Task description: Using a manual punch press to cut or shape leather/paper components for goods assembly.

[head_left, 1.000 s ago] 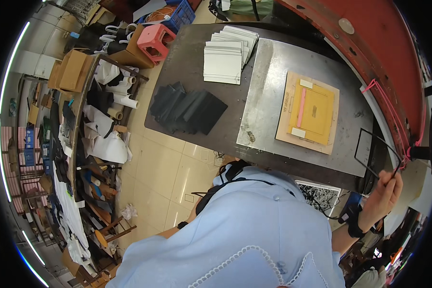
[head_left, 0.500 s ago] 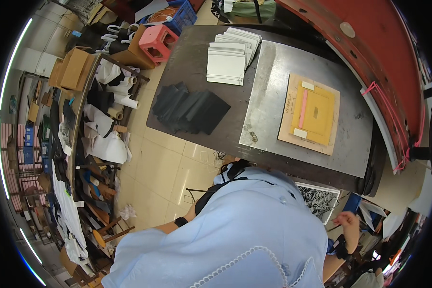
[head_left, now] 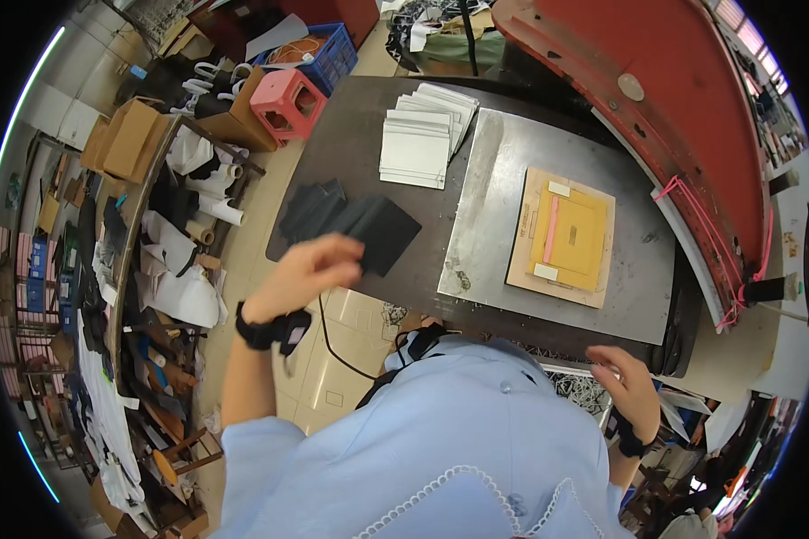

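My left hand (head_left: 310,274) is over the near edge of a fanned pile of black sheets (head_left: 382,229) at the table's left, its fingers loosely bent and apart, holding nothing I can see. Whether the fingertips touch the sheets I cannot tell. By the table's front edge, my right hand (head_left: 627,384) has its fingers spread and nothing in them. A yellow die board (head_left: 589,235) with a pink strip and white pads lies on a tan board (head_left: 521,260), which rests on a metal plate (head_left: 476,207). Behind the black sheets are stacked white-grey sheets (head_left: 413,148).
A red machine arm (head_left: 629,81) with pink cord curves over the table's right side. Under the front edge is a white tray of black scraps (head_left: 580,391). A pink stool (head_left: 288,103) and a blue crate (head_left: 333,63) stand beyond the table's far left corner.
My left hand has come up from beside my body to the black sheets. My right hand has risen toward the table's front edge. The view has shifted slightly; the table items look unmoved.
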Demonstrator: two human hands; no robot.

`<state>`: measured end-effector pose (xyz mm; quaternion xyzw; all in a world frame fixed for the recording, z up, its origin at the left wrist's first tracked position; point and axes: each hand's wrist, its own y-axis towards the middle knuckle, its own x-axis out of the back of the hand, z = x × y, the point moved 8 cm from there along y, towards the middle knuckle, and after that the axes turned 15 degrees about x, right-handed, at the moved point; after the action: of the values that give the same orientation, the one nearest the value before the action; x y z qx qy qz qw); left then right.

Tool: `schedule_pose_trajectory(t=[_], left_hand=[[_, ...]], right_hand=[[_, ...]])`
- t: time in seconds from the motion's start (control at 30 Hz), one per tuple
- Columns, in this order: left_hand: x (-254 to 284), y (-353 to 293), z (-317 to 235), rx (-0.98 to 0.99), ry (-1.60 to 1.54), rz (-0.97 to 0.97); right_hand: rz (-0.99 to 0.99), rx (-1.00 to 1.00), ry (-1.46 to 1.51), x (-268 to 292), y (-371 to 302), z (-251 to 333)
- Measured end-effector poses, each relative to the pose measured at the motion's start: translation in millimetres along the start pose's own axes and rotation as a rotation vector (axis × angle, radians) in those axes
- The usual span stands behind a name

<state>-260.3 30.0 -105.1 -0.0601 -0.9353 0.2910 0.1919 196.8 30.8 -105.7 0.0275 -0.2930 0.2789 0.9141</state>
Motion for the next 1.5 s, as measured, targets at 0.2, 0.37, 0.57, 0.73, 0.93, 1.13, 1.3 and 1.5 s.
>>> schedule_pose_trajectory(t=[0.2,0.37,0.57,0.73,0.93,1.13,1.3,1.5], left_hand=[[2.3,94.5,-88.5,-0.582,0.589,-0.593],[-9.5,140.6,-87.9,-0.570,0.928,-0.682],[2.4,125.0,-97.9,-0.687,0.833,-0.766],[19.5,105.4,-112.1,-0.636,0.600,-0.658],[-42.5,75.9,-127.9,-0.373,-0.415,-0.151],[-191.9,80.0,-105.2,-0.185,-0.461,0.325],[-200.6,90.5,-106.0,-0.208,-0.310,0.298],[-163.4,92.2,-131.1,-0.566,0.303,-0.239]], right_hand=[[0.091,0.343,-0.127,-19.9,65.1,70.0],[0.037,0.365,-0.123,-22.8,69.5,70.9],[0.008,0.265,-0.073,-21.8,54.8,47.8],[-0.038,0.231,-0.010,-11.9,50.7,35.2],[-0.181,0.174,0.353,-5.5,67.0,22.9],[-0.246,0.050,0.561,-10.6,88.6,14.5],[-0.291,-0.062,0.546,1.3,92.7,-32.5],[-0.421,-0.016,0.529,22.9,118.8,-46.6]])
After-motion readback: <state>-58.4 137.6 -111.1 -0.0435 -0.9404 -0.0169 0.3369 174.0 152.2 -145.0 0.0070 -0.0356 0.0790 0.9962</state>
